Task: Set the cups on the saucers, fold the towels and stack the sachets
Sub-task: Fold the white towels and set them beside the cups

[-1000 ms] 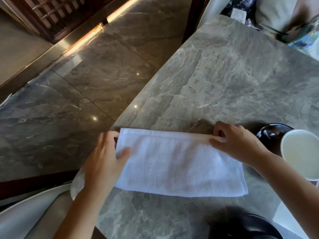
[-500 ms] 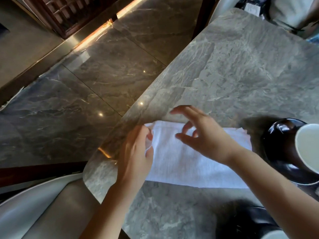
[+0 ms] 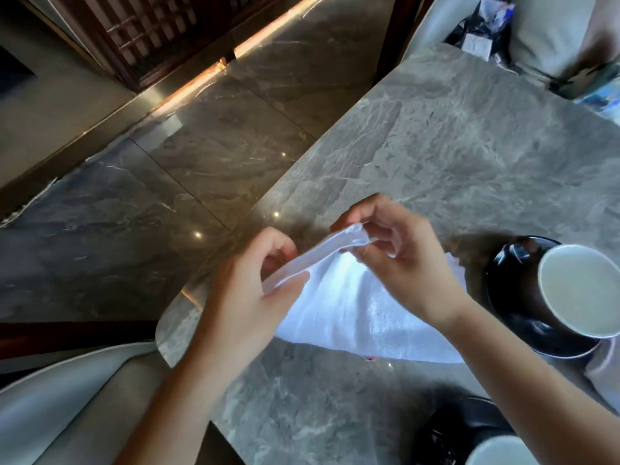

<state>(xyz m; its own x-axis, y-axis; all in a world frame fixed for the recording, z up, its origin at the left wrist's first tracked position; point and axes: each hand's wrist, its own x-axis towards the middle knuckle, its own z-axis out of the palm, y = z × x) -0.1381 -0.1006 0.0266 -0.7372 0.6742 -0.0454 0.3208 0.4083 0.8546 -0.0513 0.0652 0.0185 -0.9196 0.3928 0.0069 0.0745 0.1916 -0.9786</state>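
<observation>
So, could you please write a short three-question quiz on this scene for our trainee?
1. True or false: both hands grip the white towel.
2. The cup at the right sits on: A) the bare table B) a dark saucer C) the towel.
3. Which end of the towel is lifted off the table?

Key: 1 true: left hand and right hand pinch it. 2 B, the saucer. 3 The left end.

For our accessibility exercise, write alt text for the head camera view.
Both hands, left and right, pinch one end of a white towel and lift it off a grey marble table. A white cup sits on a dark saucer at right.
</observation>
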